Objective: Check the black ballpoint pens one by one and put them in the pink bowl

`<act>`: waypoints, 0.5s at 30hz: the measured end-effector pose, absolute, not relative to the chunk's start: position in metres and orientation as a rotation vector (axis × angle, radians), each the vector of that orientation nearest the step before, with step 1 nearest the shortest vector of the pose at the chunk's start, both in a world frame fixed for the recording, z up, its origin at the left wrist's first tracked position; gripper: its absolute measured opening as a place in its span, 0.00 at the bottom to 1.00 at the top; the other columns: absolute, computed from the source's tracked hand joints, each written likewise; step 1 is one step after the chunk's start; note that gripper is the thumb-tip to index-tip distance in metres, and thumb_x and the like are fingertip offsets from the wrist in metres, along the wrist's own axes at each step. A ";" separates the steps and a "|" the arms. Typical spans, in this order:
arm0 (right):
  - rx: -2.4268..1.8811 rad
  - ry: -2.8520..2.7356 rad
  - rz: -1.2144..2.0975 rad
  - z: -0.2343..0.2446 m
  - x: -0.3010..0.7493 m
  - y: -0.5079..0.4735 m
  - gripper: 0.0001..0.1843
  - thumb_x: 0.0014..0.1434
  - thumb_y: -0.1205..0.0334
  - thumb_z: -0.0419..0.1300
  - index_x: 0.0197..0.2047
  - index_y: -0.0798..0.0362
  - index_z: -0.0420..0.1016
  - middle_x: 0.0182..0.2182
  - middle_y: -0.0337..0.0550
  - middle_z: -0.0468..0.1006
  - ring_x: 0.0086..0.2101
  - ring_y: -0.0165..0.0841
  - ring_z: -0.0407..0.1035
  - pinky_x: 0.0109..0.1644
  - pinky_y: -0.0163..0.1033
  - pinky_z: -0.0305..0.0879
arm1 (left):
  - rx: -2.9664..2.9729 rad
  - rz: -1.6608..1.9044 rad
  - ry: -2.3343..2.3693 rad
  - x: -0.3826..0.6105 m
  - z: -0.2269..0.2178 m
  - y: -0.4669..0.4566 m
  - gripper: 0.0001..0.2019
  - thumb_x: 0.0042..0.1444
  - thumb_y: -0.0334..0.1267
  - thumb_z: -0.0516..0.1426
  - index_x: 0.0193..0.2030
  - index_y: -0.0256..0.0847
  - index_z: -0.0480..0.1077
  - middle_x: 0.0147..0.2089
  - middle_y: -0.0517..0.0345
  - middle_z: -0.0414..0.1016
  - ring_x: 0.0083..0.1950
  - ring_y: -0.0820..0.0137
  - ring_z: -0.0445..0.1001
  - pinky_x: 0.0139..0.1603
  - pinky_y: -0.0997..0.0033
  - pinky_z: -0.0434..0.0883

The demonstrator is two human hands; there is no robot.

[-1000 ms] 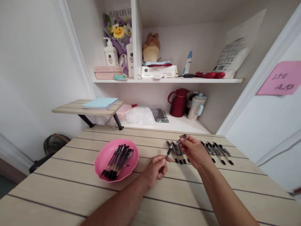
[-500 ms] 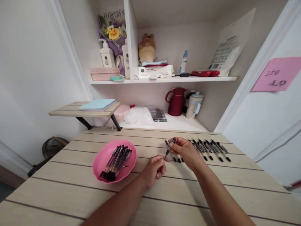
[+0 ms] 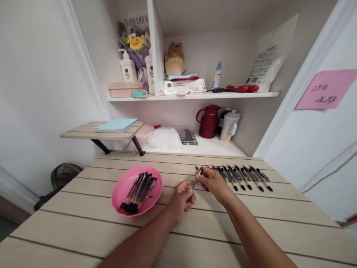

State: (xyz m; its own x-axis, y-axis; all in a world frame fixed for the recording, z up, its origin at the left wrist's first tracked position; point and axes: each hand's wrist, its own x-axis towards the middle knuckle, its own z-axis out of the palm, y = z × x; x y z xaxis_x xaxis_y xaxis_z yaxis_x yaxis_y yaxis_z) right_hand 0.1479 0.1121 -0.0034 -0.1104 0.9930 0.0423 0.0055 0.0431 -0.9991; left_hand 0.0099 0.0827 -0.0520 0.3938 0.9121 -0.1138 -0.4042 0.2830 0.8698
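Note:
Both of my hands hold one pen [image 3: 195, 182] between them over the middle of the table. My left hand [image 3: 182, 198] is closed round the pen's lower end, which its fingers hide. With thumb and fingertips, my right hand [image 3: 215, 184] pinches the pen near its dark upper end. Behind and to the right of that hand lies a row of pens [image 3: 240, 176] with their black caps, partly covered by the hand. To the left of my left hand stands a pink bowl [image 3: 118, 190] with scalloped edges, holding a bundle of black-capped pens [image 3: 141, 190].
A small raised wooden shelf [image 3: 78, 131] with coloured paper [image 3: 116, 124] stands at the table's back left. Behind the table, a cabinet holds a red jug [image 3: 209, 122], a tumbler [image 3: 229, 127] and a plastic bag [image 3: 164, 138]. A backpack [image 3: 65, 175] sits beyond the left edge.
My right hand has moved slightly left and down, closer to my left hand, with the pen between them. More of the pen row shows to its right.

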 end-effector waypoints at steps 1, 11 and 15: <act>-1.139 -1.310 1.254 -0.004 0.147 0.112 0.08 0.41 0.60 0.60 0.25 0.53 0.67 0.11 0.30 0.63 0.14 0.24 0.55 0.18 0.30 0.48 | 0.881 0.997 0.709 0.010 -0.053 0.083 0.20 0.45 0.45 0.58 0.44 0.41 0.59 0.18 0.70 0.62 0.12 0.86 0.43 0.15 0.82 0.35; -1.259 -1.354 1.172 0.002 0.144 0.105 0.11 0.45 0.53 0.58 0.24 0.53 0.64 0.15 0.33 0.69 0.14 0.24 0.59 0.16 0.29 0.51 | 1.038 1.081 0.770 0.013 -0.053 0.081 0.18 0.49 0.48 0.55 0.42 0.38 0.63 0.18 0.68 0.62 0.13 0.83 0.49 0.14 0.81 0.42; -1.326 -1.475 1.068 -0.014 0.153 0.088 0.14 0.50 0.50 0.53 0.23 0.52 0.63 0.16 0.33 0.68 0.14 0.24 0.59 0.17 0.30 0.50 | 1.089 1.213 0.828 0.011 -0.038 0.083 0.16 0.46 0.43 0.58 0.39 0.36 0.68 0.22 0.62 0.67 0.21 0.79 0.62 0.22 0.80 0.58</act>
State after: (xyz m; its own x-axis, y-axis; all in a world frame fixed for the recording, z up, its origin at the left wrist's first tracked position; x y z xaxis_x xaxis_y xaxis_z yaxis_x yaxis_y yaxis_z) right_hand 0.1530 0.0884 -0.0139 -0.0658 0.9964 0.0533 0.2602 0.0687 -0.9631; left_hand 0.0114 0.0833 -0.0385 0.1904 0.9800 0.0581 -0.3035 0.0025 0.9528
